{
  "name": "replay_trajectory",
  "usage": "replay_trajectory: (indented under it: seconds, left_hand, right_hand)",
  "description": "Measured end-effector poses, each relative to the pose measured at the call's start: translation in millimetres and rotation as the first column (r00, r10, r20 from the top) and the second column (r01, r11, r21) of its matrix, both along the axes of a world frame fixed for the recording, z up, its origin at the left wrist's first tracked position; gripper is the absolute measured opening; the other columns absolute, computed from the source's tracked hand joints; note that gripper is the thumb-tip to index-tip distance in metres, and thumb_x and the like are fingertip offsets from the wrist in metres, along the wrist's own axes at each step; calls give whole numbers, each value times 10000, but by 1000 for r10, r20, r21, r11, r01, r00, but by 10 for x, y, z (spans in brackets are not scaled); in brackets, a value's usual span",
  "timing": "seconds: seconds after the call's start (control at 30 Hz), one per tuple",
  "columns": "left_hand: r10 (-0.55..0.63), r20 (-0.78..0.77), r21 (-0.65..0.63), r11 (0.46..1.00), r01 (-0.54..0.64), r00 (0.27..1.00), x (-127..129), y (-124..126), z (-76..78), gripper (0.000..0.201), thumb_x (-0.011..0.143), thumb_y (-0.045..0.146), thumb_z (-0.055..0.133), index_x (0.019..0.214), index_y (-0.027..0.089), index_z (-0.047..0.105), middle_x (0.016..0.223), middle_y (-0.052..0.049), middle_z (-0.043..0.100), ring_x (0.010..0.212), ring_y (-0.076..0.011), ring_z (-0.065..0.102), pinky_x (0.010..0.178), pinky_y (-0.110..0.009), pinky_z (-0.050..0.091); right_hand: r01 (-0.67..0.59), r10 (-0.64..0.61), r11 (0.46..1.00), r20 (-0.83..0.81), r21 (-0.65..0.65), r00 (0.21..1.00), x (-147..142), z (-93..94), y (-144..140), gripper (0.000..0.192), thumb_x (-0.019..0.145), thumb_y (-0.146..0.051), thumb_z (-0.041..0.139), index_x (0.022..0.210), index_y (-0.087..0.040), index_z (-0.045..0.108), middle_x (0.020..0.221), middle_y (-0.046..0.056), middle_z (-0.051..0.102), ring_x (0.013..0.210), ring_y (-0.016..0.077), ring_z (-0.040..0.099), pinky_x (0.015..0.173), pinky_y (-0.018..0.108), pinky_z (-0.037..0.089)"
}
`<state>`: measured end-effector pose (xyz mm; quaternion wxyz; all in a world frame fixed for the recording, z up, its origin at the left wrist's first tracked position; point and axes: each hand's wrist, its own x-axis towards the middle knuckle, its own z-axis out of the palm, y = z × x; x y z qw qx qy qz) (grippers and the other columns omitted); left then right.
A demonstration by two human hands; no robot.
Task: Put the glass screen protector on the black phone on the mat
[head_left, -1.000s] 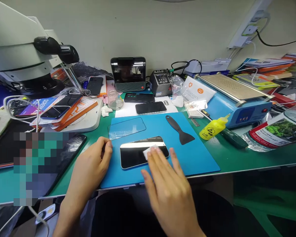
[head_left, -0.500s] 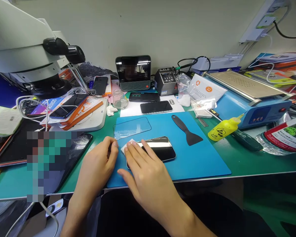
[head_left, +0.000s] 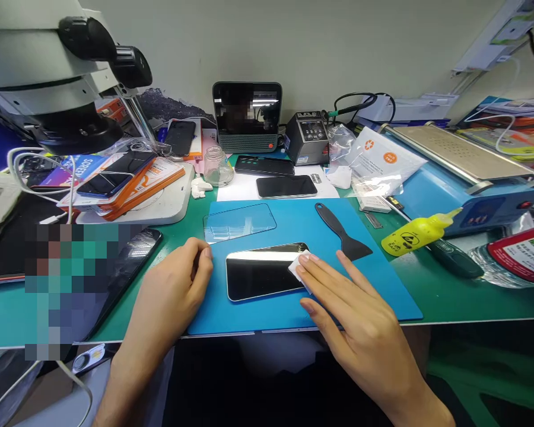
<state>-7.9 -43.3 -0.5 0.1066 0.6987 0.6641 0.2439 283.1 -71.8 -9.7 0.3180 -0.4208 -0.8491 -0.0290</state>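
1 blk scraper (head_left: 349,242) nr R fingers (head_left: 327,276)

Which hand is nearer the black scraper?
Right. The right hand is just in front of the black scraper; the left hand is farther, left of the phone.

Between your bare left hand (head_left: 173,284) and your bare right hand (head_left: 360,320), you can pass over the front strip of the flat blue mat (head_left: 258,317) to the pale-edged phone with black screen (head_left: 258,279). At its right end, your right fingers on the folded white wipe (head_left: 295,270) obstruct you. Behind the phone, one passage runs between the clear black-bordered sheet (head_left: 240,220) and the black flat-bladed scraper (head_left: 351,242); farther right, the yellow plastic bottle (head_left: 407,237) stands in your way.
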Motion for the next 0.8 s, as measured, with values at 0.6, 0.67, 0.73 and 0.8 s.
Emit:
replay_trajectory:
  seconds: [0.6, 0.67, 0.73, 0.8]
  left_hand:
    - [28, -55, -4, 1000, -28, 998, -13, 8, -24, 298, 1085, 478, 396, 967, 279, 584, 795, 11, 709, 709, -227, 670, 652, -333, 404]
    - [27, -55, -2, 1000, -27, 998, -15, 9, -26, 303, 1084, 483, 397, 962, 279, 586, 784, 13, 707, 699, -225, 669, 645, -332, 404]
    - [24, -53, 2, 1000, -24, 998, -16, 9, -32, 305, 1083, 484, 398, 957, 279, 586, 777, 15, 703, 690, -220, 670, 639, -332, 405]
    - [23, -53, 6, 1000, -22, 998, -17, 9, -37, 304, 1084, 483, 400, 954, 278, 584, 769, 19, 696, 681, -215, 669, 634, -332, 403]
  right_hand:
    - [71, -85, 989, -98, -130, 992, -79, 140, 133, 147, 1040, -171, 652, 1104, -259, 751, 1076, 23, 755, 1076, 207, 727, 1263, 556, 429]
    - [20, -26, 995, -57, -102, 998, -17, 142, 142, 170, 1029, -150, 653, 1133, -242, 751, 1054, 38, 737, 1066, 213, 724, 1265, 577, 425]
    - [-29, 28, 997, -17, -72, 999, 47, 128, 138, 195, 1019, -133, 660, 1166, -223, 751, 1062, 53, 734, 1085, 220, 717, 1253, 573, 443]
    - [-61, 62, 997, 17, -46, 998, 94, 105, 124, 221, 1012, -118, 668, 1199, -204, 747, 1098, 68, 746, 1139, 227, 705, 1249, 562, 452]
